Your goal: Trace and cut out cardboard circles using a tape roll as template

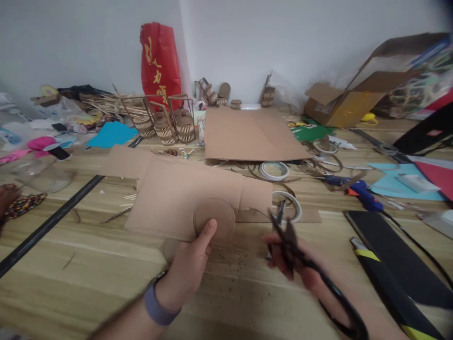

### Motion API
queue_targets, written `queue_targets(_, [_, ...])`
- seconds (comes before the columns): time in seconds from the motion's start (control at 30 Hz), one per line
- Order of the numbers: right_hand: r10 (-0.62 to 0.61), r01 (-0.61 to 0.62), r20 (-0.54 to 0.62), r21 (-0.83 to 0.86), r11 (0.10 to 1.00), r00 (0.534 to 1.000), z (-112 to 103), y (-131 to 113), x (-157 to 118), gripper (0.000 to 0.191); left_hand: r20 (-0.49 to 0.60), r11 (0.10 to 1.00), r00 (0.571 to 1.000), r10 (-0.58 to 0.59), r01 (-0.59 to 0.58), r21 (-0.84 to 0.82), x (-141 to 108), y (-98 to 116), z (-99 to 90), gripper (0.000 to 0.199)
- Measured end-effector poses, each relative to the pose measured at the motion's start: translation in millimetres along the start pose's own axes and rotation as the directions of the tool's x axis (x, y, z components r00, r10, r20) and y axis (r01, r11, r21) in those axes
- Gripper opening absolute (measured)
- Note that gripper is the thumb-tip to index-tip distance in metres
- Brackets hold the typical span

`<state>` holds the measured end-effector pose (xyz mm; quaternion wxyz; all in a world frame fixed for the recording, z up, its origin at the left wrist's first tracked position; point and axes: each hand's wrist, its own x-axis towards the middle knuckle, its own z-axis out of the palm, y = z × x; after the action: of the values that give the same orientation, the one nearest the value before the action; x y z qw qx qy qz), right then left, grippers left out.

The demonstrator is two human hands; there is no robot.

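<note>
Here, the card [170, 193] is held above the desk [88, 264] by its near edge, the left hand [191, 264] pinching it with the thumb pressed on the round [221, 212] and the other fingers mostly hidden. Right of the card and apart from it, the right hand [304, 269] has its blurred fingers closed around the scissors [292, 245], whose long axis slants, tips toward the card; the left is nearer the round.

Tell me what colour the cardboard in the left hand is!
The cardboard is light brown, shown in the head view.
</note>
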<state>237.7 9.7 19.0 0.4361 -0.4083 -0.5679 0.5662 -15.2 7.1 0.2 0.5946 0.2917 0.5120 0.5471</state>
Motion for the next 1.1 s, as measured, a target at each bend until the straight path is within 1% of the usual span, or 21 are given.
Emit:
queue_targets(0.03, [0.009,-0.004,0.073,-0.061,0.998,0.997,4,-4,-3,0.067,-0.039,1.000,0.999,0.012,-0.011,0.021,-1,1,4.3,0.037])
queue_targets(0.07, [0.038,-0.028,0.100,-0.103,0.994,0.994,7,-8,-5,0.066,-0.075,0.999,0.997,0.025,-0.021,0.048,-1,3,8.6,0.037])
queue_targets(0.13, [0.076,-0.060,0.127,-0.123,0.991,0.989,11,-11,-7,0.067,-0.139,0.994,0.988,0.062,-0.049,0.099,0,8,15.4,0.037])
queue_targets(0.2, [0.118,-0.100,0.164,-0.118,0.988,0.979,12,-8,-7,0.070,-0.183,0.986,0.977,0.106,-0.080,0.146,0,14,19.1,0.040])
queue_targets(0.3, [0.163,-0.141,0.194,-0.123,0.982,0.967,11,-2,-8,0.070,-0.215,0.976,0.969,0.122,-0.077,0.206,-2,20,20.4,0.040])
queue_targets(0.37, [0.186,-0.162,0.186,-0.134,0.978,0.965,11,-2,-9,0.068,-0.198,0.974,0.974,0.105,-0.061,0.219,-4,20,20.4,0.041])
queue_targets(0.47, [0.218,-0.196,0.150,-0.148,0.969,0.964,13,-8,-8,0.068,-0.131,0.966,0.984,0.124,-0.089,0.241,-7,18,20.0,0.048])
queue_targets(0.6, [0.256,-0.235,0.185,-0.126,0.964,0.949,12,-13,-4,0.075,-0.067,0.947,0.986,0.154,-0.128,0.295,-8,16,19.7,0.055])
queue_targets(0.7, [0.256,-0.239,0.167,-0.112,0.964,0.952,12,-12,-3,0.074,-0.033,0.944,0.986,0.163,-0.147,0.295,-8,17,19.9,0.053])
queue_targets(0.8, [0.257,-0.240,0.167,-0.114,0.964,0.952,12,-12,-1,0.077,-0.028,0.954,0.991,0.131,-0.118,0.275,-8,17,20.0,0.052])
queue_targets(0.93, [0.264,-0.249,0.175,-0.106,0.963,0.948,12,-16,1,0.073,0.003,0.973,0.996,0.085,-0.084,0.216,-10,14,19.0,0.056])
queue_targets(1.03, [0.246,-0.236,0.169,-0.075,0.969,0.954,13,-16,2,0.073,0.010,0.970,0.997,0.078,-0.078,0.230,-11,14,18.2,0.058])
queue_targets(1.1, [0.226,-0.217,0.159,-0.073,0.973,0.961,13,-13,2,0.074,0.015,0.967,0.999,0.050,-0.052,0.248,-12,14,17.9,0.056])
